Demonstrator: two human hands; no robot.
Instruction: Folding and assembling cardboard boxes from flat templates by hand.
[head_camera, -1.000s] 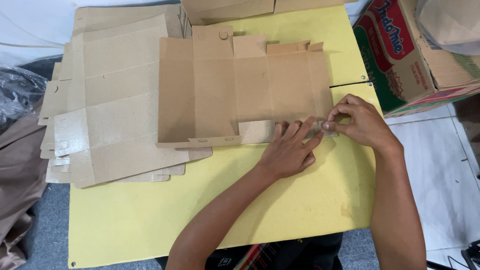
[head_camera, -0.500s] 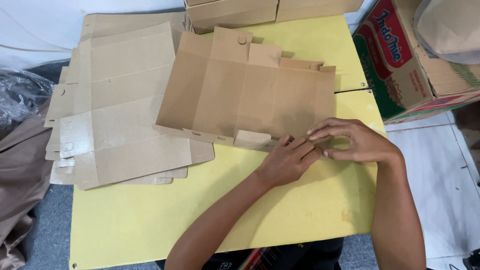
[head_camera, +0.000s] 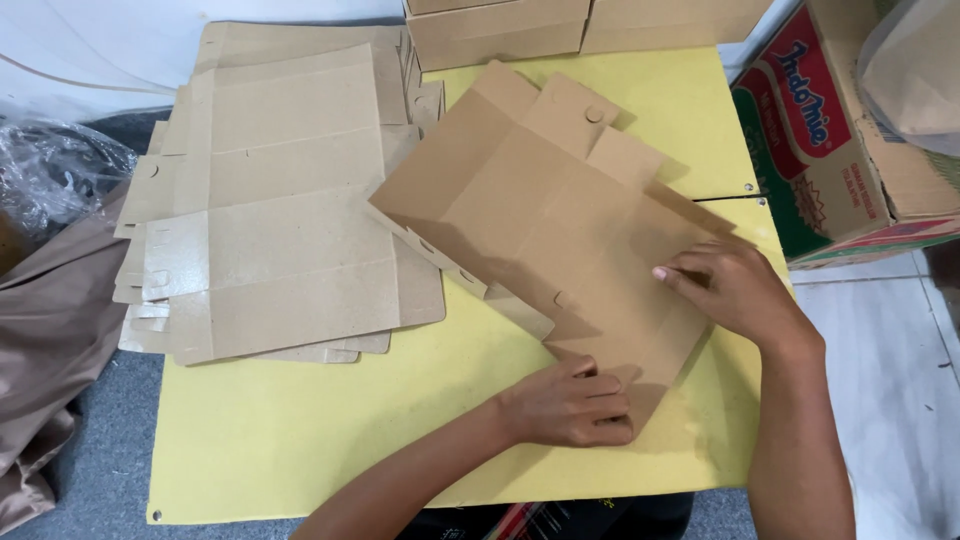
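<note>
Pressing down on a flat, die-cut cardboard box blank (head_camera: 545, 215), both hands work at its near end on the yellow table top (head_camera: 300, 430). The blank lies turned at an angle, its creased panels running from the far middle of the table toward the near right corner, with small tabs and a round punched mark at its far edge.

Left hand (head_camera: 570, 405): fingers curled together and laid flat over the nearest corner of the blank, knuckles up, pinning that corner against the table. It grips nothing between finger and thumb as far as the view shows; it bears down on the card.

Right hand (head_camera: 730, 290): palm down on the right edge of the blank, fingers extended and close together, fingertips on the cardboard surface. Whether the thumb hooks under the edge cannot be told.

Just left of the blank, touching or slightly under its left edge, sits a stack of unfolded cardboard blanks (head_camera: 270, 210) of the same brown stock, fanned unevenly and overhanging the table's left side. Beyond the far edge of the table stand two assembled cardboard boxes (head_camera: 510, 30) side by side. On the right, well apart from the hands, rests a printed red and green carton (head_camera: 830, 150). On the floor at left lie a brown cloth (head_camera: 50, 330) and a crumpled clear plastic bag (head_camera: 50, 175).
</note>
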